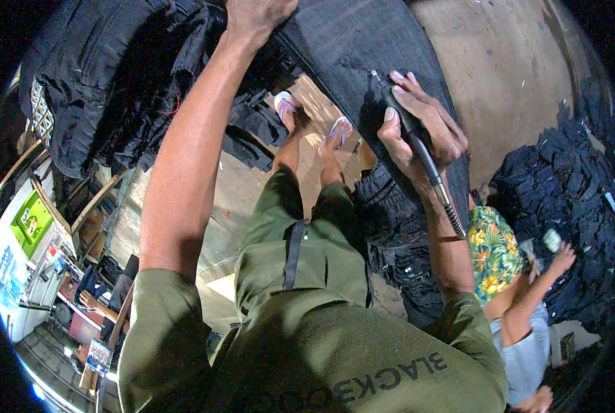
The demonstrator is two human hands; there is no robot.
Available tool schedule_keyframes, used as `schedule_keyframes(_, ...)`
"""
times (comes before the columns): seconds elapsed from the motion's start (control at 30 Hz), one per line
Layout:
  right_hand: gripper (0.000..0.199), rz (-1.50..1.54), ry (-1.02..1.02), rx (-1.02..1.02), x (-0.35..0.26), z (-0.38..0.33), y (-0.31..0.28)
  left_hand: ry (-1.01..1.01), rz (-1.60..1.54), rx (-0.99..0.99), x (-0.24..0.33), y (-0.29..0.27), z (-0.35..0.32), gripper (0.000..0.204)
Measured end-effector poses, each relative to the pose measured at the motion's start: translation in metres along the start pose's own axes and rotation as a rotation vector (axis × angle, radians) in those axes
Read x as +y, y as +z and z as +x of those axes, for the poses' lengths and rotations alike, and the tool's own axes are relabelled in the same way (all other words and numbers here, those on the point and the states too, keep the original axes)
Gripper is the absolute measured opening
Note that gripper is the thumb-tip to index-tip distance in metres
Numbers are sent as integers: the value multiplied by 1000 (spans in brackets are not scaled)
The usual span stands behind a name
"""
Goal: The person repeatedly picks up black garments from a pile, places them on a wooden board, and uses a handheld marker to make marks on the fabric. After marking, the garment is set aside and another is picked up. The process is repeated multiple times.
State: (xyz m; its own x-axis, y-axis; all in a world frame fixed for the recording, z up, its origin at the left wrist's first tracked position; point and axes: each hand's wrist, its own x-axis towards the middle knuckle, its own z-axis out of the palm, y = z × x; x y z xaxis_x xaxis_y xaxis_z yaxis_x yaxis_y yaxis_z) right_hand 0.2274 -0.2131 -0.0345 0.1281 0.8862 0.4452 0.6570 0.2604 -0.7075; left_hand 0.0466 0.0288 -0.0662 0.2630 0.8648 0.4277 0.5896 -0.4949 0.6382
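Two hands are at work on one dark blue denim trouser leg (362,48), which is stretched across the top of my view over a rounded support and runs down toward the right. My right hand (418,127) has its fingers (407,93) wrapped tight round a slim black pen-shaped rotary tool (411,127); its thin metal tip (375,73) points up and left and seems to touch the cloth, though I cannot tell how hard it presses. A ribbed flexible drive cable (449,203) trails from the tool's rear down along my forearm. My left hand (256,17) reaches to the upper edge of the view and lies on the denim; its fingers are cut off by the rim, so I cannot tell whether they grip or just press flat.

I judge this to be the abrading step, the tip being worked into a spot on the leg while the other hand keeps the fabric taut. The next move calls for light, steady pressure and small strokes, with the cloth kept stretched so the tip does not snag.

A heap of dark denim garments (569,199) lies on the floor at the right, where another person in a floral cap (493,251) sits.
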Motion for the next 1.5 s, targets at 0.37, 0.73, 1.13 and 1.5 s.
schedule_keyframes(0.37, 30, 54, -26, -54, 8, -5, 20, -11, -60, -13, 3, 0, 1, 56)
schedule_keyframes(0.73, 27, 109, -11, -24, 5, -9, 12, 3, 25, 1, 9, -3, 1, 56)
schedule_keyframes(1.13, 26, 89, 638, 493, -6, -70, -54, 125, 64, -32, 11, -11, 7, 51)
schedule_keyframes(1.5, 34, -331, 881, 611, -33, -212, -121, -639, -313, -902, 25, -89, 76, 95)
